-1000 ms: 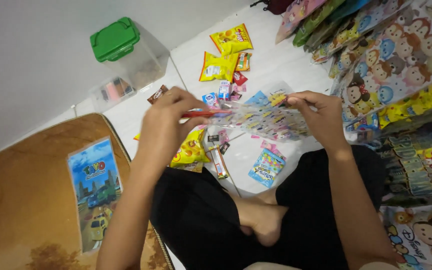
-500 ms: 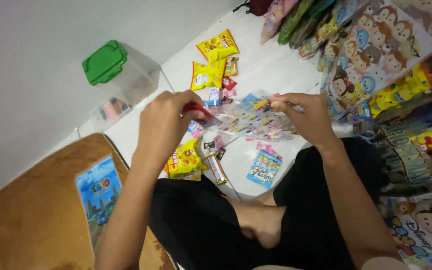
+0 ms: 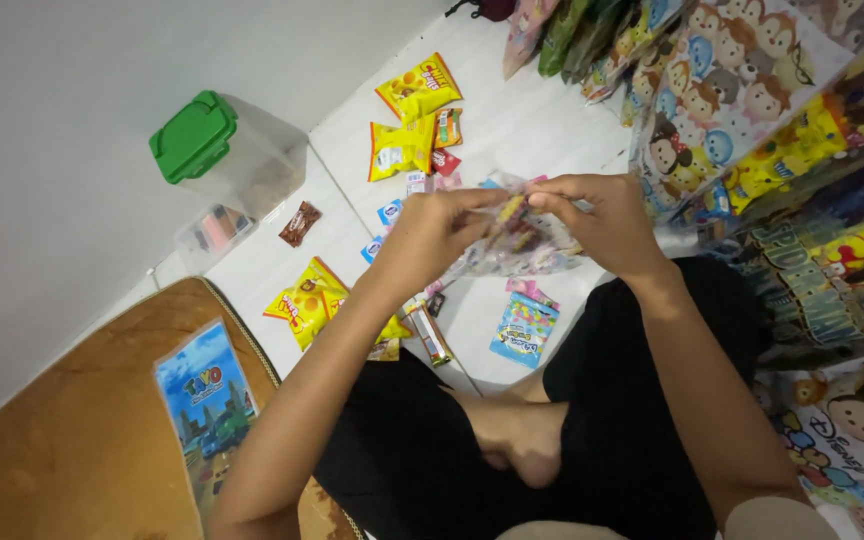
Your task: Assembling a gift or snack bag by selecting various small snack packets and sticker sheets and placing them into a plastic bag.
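White tiled floor, seated position, wall at upper left of the frame. We hold a clear plastic bag of small sweets [image 3: 517, 240] at centre frame, above the floor and our crossed legs. Our left hand [image 3: 432, 235] and right hand [image 3: 602, 225] both pinch its top edge, fingertips closed on the film and nearly meeting.

Risk, as we judge it: the thin film could tear or slip from the pinch, spilling sweets among the packets below.

Items around, by place:
- Two yellow snack packets [image 3: 412, 120], upper centre, one flat, one crumpled; small red and orange wrappers beside them.
- Yellow packet [image 3: 307, 300], left of centre, partly under our left forearm.
- Blue sachet [image 3: 524, 330], below the bag, rectangular, with coloured dots.
- Small brown wrapper [image 3: 299, 223], left of centre.
- Clear box with green lid [image 3: 217, 150], upper left, against the wall.
- Blue picture card [image 3: 207, 395], lower left, on a brown mat [image 3: 42, 460].
- Cartoon-print bags [image 3: 752, 90], right edge, stacked.
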